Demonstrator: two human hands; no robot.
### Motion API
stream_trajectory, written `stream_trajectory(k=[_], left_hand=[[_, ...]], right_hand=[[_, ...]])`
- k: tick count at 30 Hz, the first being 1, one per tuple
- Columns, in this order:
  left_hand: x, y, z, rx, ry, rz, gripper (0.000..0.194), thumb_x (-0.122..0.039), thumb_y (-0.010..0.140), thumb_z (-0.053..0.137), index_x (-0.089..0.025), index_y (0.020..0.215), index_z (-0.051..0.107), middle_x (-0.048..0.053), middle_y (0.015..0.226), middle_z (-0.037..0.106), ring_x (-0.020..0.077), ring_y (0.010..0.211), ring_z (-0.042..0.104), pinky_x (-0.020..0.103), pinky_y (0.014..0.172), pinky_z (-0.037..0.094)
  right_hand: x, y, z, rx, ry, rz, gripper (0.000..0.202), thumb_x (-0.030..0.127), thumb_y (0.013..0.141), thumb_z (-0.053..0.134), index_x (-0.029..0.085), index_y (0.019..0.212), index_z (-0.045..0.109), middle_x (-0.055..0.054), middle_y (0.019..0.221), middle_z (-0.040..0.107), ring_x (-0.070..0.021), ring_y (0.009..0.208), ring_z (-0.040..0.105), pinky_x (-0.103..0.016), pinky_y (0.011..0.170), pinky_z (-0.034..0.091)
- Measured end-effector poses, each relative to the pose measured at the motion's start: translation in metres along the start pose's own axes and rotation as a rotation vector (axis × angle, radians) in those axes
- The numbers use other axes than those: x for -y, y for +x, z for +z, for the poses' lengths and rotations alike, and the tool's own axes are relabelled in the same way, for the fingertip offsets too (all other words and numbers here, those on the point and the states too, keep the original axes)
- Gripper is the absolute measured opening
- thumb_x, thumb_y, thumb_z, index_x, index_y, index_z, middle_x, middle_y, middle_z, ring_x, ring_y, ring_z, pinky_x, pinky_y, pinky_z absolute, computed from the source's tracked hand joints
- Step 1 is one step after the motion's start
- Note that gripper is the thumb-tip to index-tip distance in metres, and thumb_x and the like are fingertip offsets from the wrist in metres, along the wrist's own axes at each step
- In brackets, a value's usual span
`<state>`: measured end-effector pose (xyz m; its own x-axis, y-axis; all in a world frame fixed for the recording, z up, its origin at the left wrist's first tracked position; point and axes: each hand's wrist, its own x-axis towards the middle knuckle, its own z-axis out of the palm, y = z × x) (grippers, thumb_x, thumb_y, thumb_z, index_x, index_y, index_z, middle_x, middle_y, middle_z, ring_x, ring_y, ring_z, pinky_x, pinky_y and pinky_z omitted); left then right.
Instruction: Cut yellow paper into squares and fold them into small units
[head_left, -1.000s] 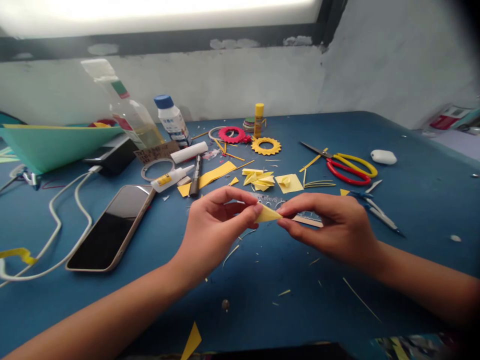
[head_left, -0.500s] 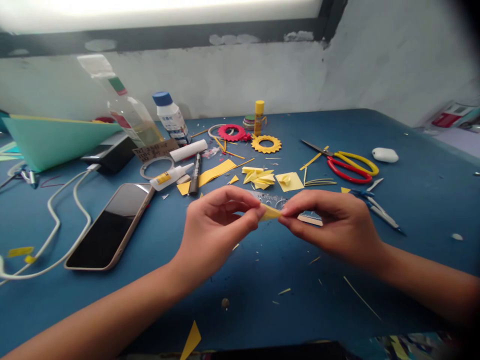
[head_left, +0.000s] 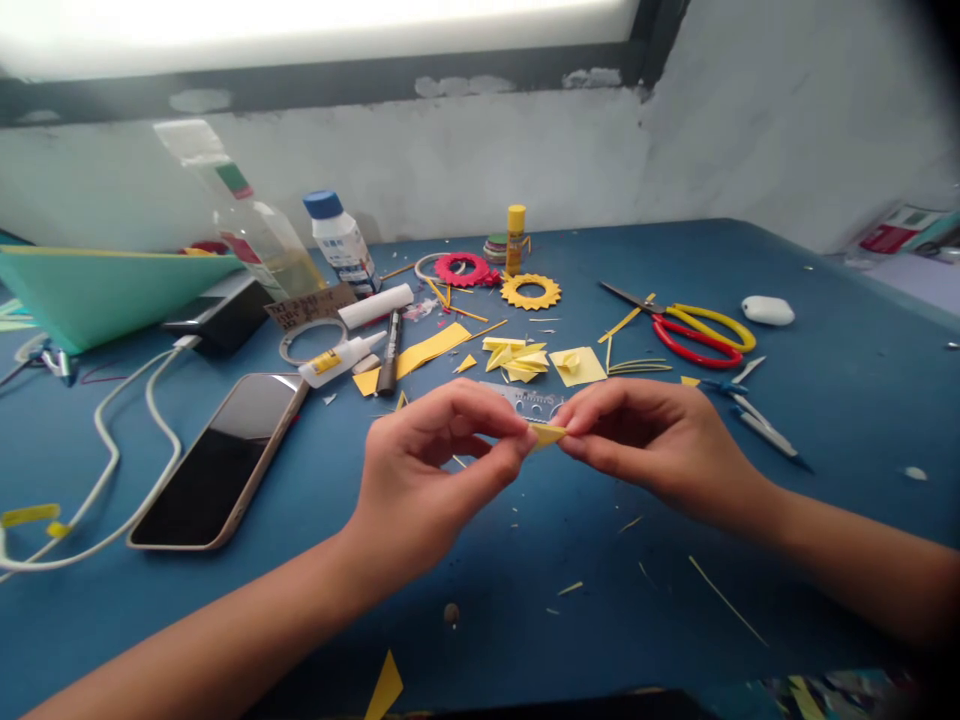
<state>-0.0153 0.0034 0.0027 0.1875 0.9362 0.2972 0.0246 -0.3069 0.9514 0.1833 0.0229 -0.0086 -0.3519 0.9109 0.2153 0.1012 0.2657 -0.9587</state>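
A small folded piece of yellow paper is pinched between my two hands above the blue table. My left hand grips its left end with thumb and fingertips, covering that end. At the right end, my right hand pinches the tip between thumb and index finger. Just behind the fingers lies a metal stencil ruler, partly hidden. Beyond it are a pile of folded yellow paper pieces and a yellow square with a small fold on top.
Scissors and a compass lie at the right. A phone, glue bottle and black marker are on the left. Red and yellow paper rings lie near a glue stick. Paper scraps are scattered around.
Both hands still pinch the folded yellow paper. The left fingertips have shifted slightly right, so less of the paper shows between the hands. The view has tilted a little.
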Motion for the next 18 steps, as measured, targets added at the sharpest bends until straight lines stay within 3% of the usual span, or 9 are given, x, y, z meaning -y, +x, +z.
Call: stream_trajectory(k=[11, 18], left_hand=[[0.001, 0.0001, 0.0008, 0.005, 0.025, 0.031, 0.013, -0.008, 0.078, 0.067, -0.021, 0.077, 0.065, -0.003, 0.079, 0.062, 0.009, 0.073, 0.061, 0.018, 0.062, 0.052], [0.0027, 0.0007, 0.0007, 0.005, 0.01, -0.03, 0.011, -0.01, 0.078, 0.068, -0.02, 0.077, 0.065, -0.003, 0.079, 0.064, 0.0088, 0.07, 0.062, 0.018, 0.062, 0.053]], right_hand=[[-0.0021, 0.0017, -0.0001, -0.019, 0.104, 0.085, 0.013, 0.021, 0.071, 0.076, 0.021, 0.075, 0.064, 0.002, 0.074, 0.066, -0.01, 0.065, 0.062, -0.02, 0.058, 0.052], [0.0005, 0.0021, -0.0022, 0.023, 0.148, 0.081, 0.037, 0.019, 0.073, 0.073, 0.02, 0.062, 0.038, 0.004, 0.068, 0.062, -0.0084, 0.061, 0.056, -0.021, 0.058, 0.047]])
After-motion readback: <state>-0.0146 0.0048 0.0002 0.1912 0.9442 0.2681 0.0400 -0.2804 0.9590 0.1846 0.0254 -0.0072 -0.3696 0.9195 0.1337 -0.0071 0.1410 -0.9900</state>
